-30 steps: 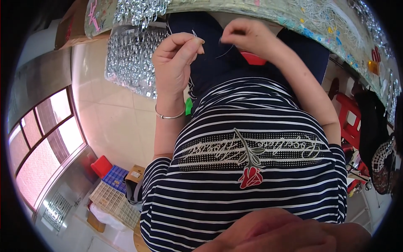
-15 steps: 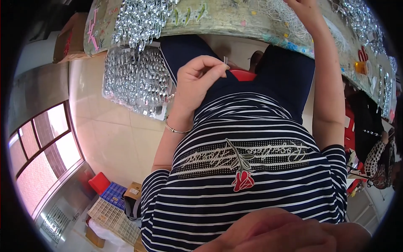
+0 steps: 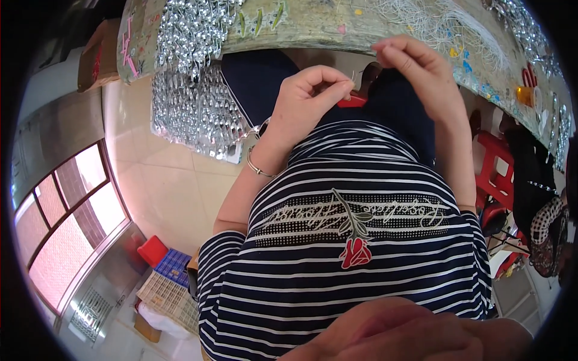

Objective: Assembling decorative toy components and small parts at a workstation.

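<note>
My left hand [image 3: 308,101] is over my lap, thumb and forefinger pinched together. A thin, pale sliver sticks up from the fingertips, too small to name. To its right and a little farther off, my right hand [image 3: 424,73] is just off the table's [image 3: 325,37] near edge, its thumb and fingertips pressed together. Whatever it pinches is too fine to see. The hands are apart. Loose white threads [image 3: 466,27] lie on the tabletop beyond my right hand. Silver sequin-like strands [image 3: 195,36] hang over the table's edge at the left.
More silver strands [image 3: 189,108] are piled below the table at the left. Small green leaf-shaped pieces [image 3: 259,23] lie on the tabletop. Red-handled scissors [image 3: 529,75] and an amber container [image 3: 526,95] are at the right. A red stool [image 3: 497,161] and a carton [image 3: 99,60] flank me.
My right hand has come back from the threads on the table toward my left hand. My left hand has shifted slightly right, still pinched.
</note>
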`<action>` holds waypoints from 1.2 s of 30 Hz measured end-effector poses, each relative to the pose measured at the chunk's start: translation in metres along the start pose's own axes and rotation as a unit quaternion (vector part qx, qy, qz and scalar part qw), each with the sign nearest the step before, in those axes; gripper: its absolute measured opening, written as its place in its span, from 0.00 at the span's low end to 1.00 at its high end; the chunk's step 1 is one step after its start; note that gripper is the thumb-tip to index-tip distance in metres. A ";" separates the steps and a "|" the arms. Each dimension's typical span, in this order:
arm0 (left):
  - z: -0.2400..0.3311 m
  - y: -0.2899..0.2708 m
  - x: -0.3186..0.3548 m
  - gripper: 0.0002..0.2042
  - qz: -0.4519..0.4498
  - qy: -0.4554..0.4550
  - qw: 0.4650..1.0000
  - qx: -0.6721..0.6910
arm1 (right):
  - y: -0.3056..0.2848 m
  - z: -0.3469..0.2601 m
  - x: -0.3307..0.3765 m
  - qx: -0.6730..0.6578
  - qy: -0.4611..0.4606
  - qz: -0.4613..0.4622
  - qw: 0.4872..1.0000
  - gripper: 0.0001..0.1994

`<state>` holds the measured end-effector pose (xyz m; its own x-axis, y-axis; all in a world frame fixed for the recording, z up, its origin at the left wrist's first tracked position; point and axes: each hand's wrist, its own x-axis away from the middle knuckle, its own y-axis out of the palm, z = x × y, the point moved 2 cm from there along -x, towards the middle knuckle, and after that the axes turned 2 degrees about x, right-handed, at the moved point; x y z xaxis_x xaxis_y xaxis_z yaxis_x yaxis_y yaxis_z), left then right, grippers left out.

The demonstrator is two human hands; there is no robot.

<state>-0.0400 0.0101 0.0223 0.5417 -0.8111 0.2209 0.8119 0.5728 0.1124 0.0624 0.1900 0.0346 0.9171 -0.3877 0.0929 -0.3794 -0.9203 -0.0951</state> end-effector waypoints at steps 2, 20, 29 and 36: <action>-0.001 0.002 -0.006 0.04 -0.005 0.013 1.000 0.008 | 0.008 0.003 0.007 -0.023 0.011 -0.021 0.999 0.09; 0.003 -0.002 -0.021 0.04 -0.040 -0.035 0.998 0.021 | 0.019 0.002 -0.011 -0.110 0.089 -0.087 0.986 0.04; -0.005 -0.010 -0.023 0.05 -0.032 -0.051 0.997 0.042 | 0.023 -0.007 -0.017 0.199 -0.097 -0.078 0.972 0.03; 0.000 -0.016 -0.024 0.06 -0.002 -0.048 0.999 -0.013 | 0.017 -0.006 -0.021 0.263 -0.105 -0.051 0.958 0.06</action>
<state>-0.0657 0.0209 0.0151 0.5156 -0.7976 0.3130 0.8204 0.5650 0.0882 0.0358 0.1817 0.0367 0.9716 -0.2272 -0.0669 -0.2223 -0.7779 -0.5878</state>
